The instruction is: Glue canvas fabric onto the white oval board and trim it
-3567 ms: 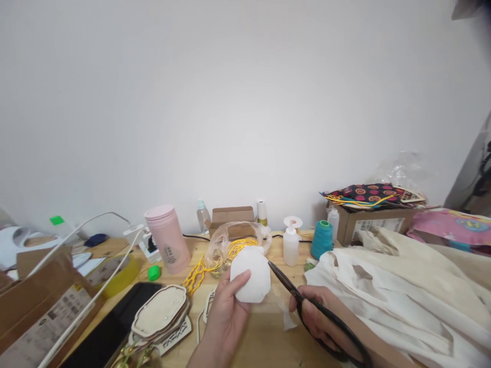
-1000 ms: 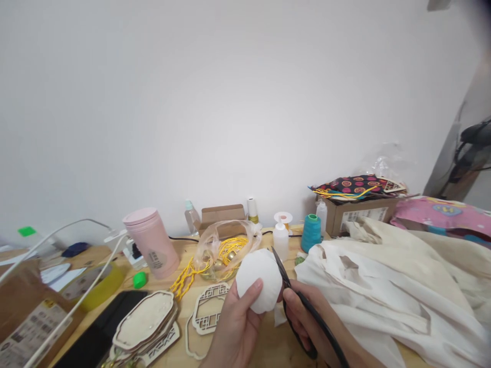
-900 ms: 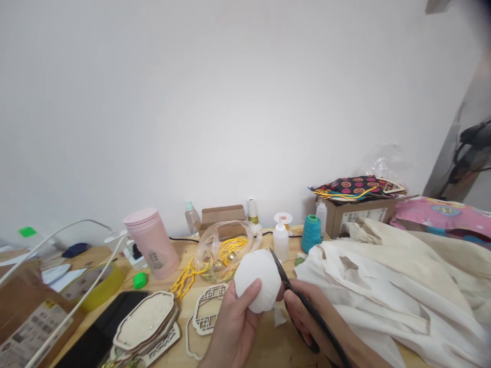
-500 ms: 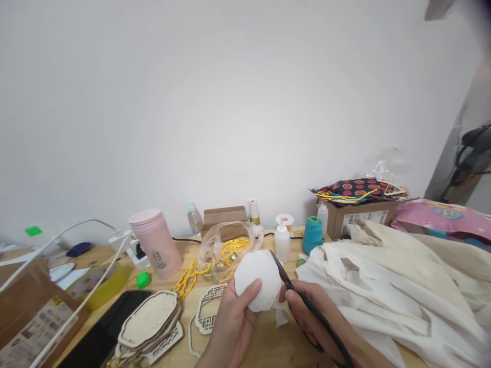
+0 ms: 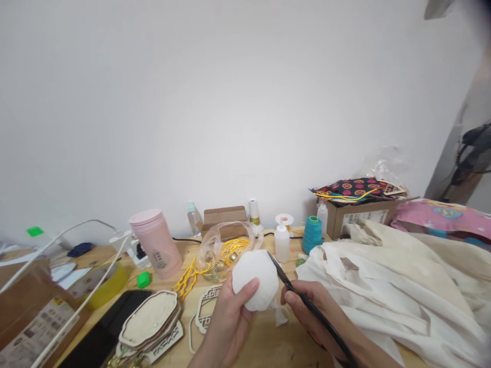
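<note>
The left hand (image 5: 230, 319) pinches a white fabric piece (image 5: 255, 279), thumb on its lower face. Just beyond the right hand's (image 5: 312, 319) fingers, black scissors (image 5: 303, 306) touch the fabric's right edge.

My left hand (image 5: 230, 319) and right hand (image 5: 312, 317) are bare: no gloves, rings or watch. Both forearms show no sleeves.

White fabric piece (image 5: 255, 278), black scissors (image 5: 303, 301), pink tumbler (image 5: 156, 250).
</note>
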`<state>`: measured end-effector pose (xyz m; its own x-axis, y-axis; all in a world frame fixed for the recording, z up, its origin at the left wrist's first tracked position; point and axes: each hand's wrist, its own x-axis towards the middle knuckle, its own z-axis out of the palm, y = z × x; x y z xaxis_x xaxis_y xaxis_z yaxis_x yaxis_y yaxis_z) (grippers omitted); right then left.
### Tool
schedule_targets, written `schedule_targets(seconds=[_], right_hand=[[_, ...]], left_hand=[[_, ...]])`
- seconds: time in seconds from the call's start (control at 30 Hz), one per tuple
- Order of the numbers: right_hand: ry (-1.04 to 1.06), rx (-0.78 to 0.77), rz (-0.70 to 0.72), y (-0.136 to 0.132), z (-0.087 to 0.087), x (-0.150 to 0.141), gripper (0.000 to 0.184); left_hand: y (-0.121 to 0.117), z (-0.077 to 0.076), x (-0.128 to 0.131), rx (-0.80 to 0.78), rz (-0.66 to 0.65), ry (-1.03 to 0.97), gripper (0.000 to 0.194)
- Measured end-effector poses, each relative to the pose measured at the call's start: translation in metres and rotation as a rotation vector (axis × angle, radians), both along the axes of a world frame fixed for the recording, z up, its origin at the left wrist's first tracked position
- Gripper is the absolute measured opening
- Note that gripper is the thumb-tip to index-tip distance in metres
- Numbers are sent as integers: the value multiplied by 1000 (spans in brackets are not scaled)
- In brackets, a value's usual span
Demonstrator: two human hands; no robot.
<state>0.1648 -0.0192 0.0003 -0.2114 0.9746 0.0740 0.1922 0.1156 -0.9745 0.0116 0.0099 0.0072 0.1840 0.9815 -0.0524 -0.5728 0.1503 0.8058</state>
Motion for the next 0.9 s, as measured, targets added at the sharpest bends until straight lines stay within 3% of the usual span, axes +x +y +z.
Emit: schedule_targets(seconds=[0.2, 0.5, 0.9], right_hand=[[-115, 94, 20, 5, 1, 4, 39], [-148, 117, 70, 9, -3, 10, 35], [-142, 114, 96, 7, 0, 9, 38]], left_hand=[[1, 1, -2, 6, -11, 40, 66], [3, 2, -7, -9, 22, 77, 55], [5, 2, -9, -3, 56, 66, 61]])
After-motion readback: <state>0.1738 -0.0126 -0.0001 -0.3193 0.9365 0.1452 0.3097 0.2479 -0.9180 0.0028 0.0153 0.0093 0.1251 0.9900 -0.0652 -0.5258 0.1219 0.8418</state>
